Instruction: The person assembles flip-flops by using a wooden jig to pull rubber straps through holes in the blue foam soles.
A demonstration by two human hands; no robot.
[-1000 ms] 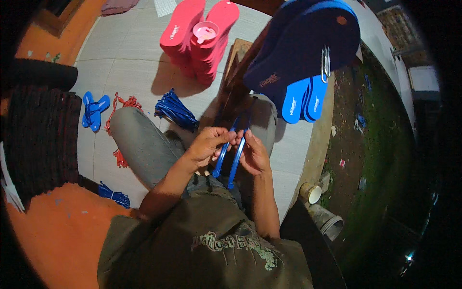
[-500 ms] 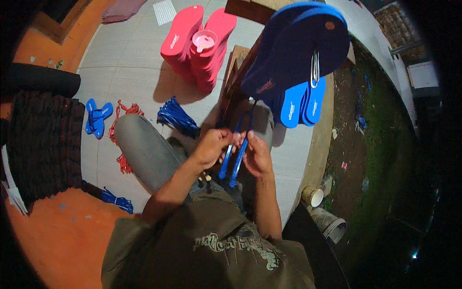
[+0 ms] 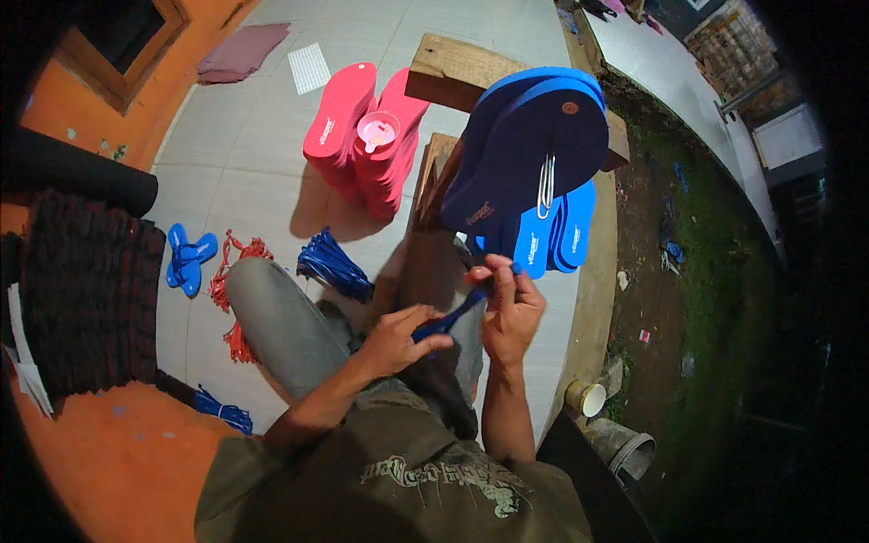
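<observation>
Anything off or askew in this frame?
Nothing damaged or spilled. The dark blue sole stands tilted on the wooden block with a metal wire tool stuck through it. Red straps lie loose on the floor. Both hands, left hand and right hand, grip a blue strap.

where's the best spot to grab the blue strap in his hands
Probably the free middle of the blue strap, pinched from above across its narrow width. It runs slanted between the left hand and right hand, which cover both ends, so only that span is open.
</observation>
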